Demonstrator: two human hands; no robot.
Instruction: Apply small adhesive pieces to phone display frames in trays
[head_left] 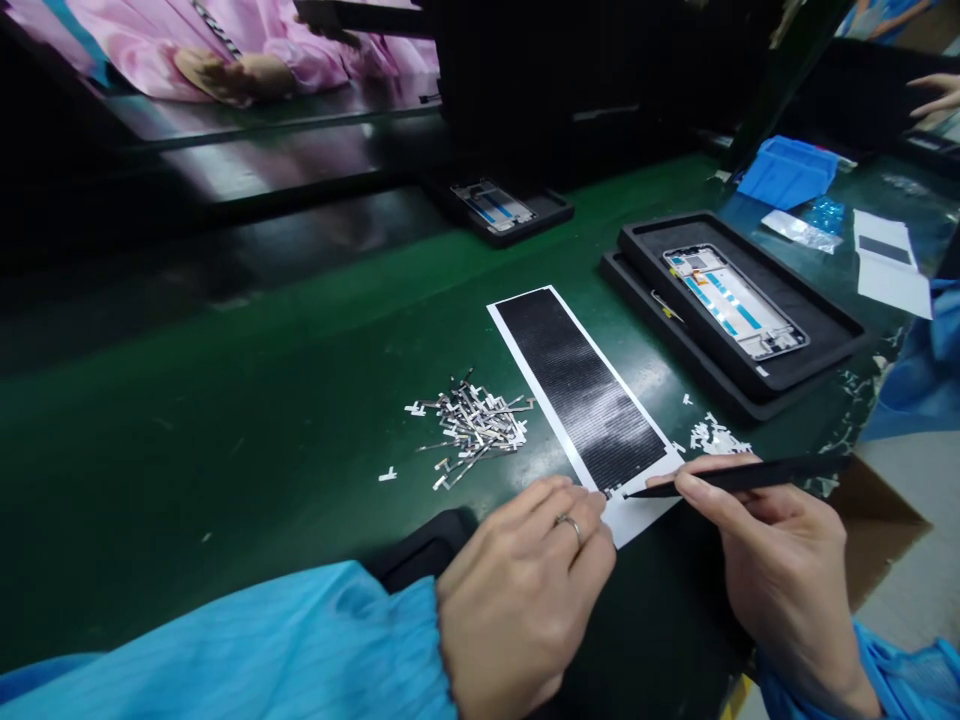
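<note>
My right hand [787, 560] grips black tweezers [757, 473] like a pen. Their tip points at small pieces on the lower end of a white sheet [637, 515] that carries a long black panel of fine rows [581, 385]. My left hand [536, 580], with a ring on one finger, rests at the sheet's lower left corner. Its fingers are bent and close together; what lies under the fingertips is too hidden to make out. Left of the sheet is a loose heap of thin metallic strips [480, 425]. Small white pieces [716, 437] are scattered on its right.
Stacked black trays [840, 330] at the right hold a phone frame [739, 300]. Another black tray [555, 212] lies further back. A blue bin [787, 172] and a white card [892, 290] are at the far right. Across the green table [300, 400] sits a person in pink [315, 50].
</note>
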